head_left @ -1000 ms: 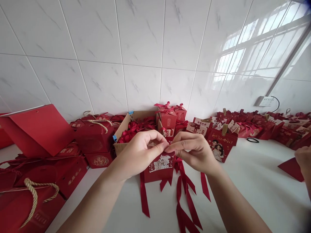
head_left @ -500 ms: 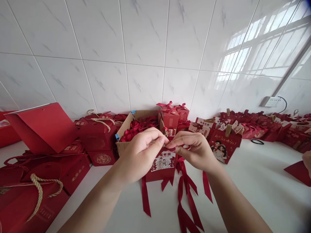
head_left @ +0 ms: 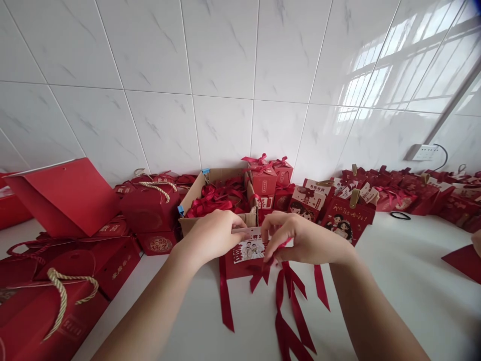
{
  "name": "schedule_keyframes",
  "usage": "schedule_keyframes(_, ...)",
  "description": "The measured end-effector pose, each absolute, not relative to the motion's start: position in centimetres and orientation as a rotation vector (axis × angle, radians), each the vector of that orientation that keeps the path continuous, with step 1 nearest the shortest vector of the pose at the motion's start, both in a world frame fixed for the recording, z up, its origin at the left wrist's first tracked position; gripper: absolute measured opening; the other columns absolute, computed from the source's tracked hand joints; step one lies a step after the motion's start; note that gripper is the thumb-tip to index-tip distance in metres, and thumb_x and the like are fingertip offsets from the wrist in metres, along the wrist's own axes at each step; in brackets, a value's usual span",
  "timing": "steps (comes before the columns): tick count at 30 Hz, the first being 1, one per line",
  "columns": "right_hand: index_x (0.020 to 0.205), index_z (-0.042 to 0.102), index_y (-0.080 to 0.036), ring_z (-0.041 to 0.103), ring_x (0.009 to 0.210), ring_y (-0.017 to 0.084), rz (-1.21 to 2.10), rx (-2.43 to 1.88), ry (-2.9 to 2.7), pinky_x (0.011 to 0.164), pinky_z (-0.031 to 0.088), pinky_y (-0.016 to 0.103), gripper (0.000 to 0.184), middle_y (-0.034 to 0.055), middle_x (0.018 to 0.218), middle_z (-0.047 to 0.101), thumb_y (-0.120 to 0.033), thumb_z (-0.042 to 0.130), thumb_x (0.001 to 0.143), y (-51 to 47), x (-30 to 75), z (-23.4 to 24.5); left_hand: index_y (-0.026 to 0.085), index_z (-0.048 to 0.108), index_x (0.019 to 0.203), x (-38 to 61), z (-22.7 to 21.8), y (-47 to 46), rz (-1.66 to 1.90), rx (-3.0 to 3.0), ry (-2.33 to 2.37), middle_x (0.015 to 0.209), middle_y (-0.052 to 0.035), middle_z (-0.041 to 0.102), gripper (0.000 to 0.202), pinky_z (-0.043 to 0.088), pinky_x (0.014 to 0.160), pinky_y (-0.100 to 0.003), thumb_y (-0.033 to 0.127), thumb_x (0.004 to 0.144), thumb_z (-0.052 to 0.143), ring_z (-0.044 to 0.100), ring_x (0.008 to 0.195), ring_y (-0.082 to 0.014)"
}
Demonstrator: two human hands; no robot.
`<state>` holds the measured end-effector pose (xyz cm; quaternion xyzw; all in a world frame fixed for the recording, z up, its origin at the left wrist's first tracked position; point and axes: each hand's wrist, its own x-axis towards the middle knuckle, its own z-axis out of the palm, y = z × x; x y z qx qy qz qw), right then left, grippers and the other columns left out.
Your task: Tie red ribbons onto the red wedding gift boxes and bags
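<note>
**Left hand (head_left: 212,234) and right hand (head_left: 303,238) parted at the wedding favour box (head_left: 240,271)**

Half a second earlier, the fingertips are brought together above the box; now they are separated, and the right hand is lowered in front of the box's right side. More of the white bridal-couple label (head_left: 249,250) is uncovered, as is more of the ribbon-filled cardboard carton (head_left: 250,219) behind it.

The left thumb and forefinger are nearly closed at the label's upper left edge, which is touched by them — whether it is pinched cannot be told. The right fingers are curled loosely, with a small space left between them and the thumb; a bit of red satin ribbon (head_left: 283,244) is seen there, but a firm hold cannot be confirmed.

The box is stood upright on the white tabletop (head_left: 406,260), in front of the carton and between the hands. Ribbon tails (head_left: 279,303) are spread across the tabletop before it.
</note>
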<state>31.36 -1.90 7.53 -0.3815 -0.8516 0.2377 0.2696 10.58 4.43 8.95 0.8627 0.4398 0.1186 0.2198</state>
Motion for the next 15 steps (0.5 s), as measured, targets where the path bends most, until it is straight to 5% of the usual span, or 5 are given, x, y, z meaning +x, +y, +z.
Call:
schedule_keyframes(6, 0.084, 0.078, -0.022, 0.062, 0.075, 0.011, 0.493, -1.052, -2.180, 0.065, 0.053, 0.021, 0.023, 0.0020, 0.085, 0.063, -0.003, 0.068, 0.076, -0.8, 30.3, 6.9, 0.021, 0.075, 0.078, 10.8, 8.8, 4.4, 0.251, 2.348, 1.238, 0.054, 0.0001, 0.051, 0.028, 0.016, 0.042, -0.026, 0.036, 0.081, 0.052, 0.024, 0.042, -0.0089)
schedule_keyframes(15, 0.083, 0.076, -0.019, 0.061, 0.072, 0.012, 0.396, -1.011, -2.168, 0.061, 0.050, 0.022, 0.019, 0.0031, 0.082, 0.065, -0.005, 0.065, 0.080, 0.3, 30.0, 5.8, 0.018, 0.071, 0.070, 10.8, 8.4, 4.8, 0.262, 2.349, 1.227, 0.053, 0.0006, 0.042, 0.024, 0.014, 0.044, -0.027, 0.030, 0.079, 0.053, 0.020, 0.044, -0.0087)
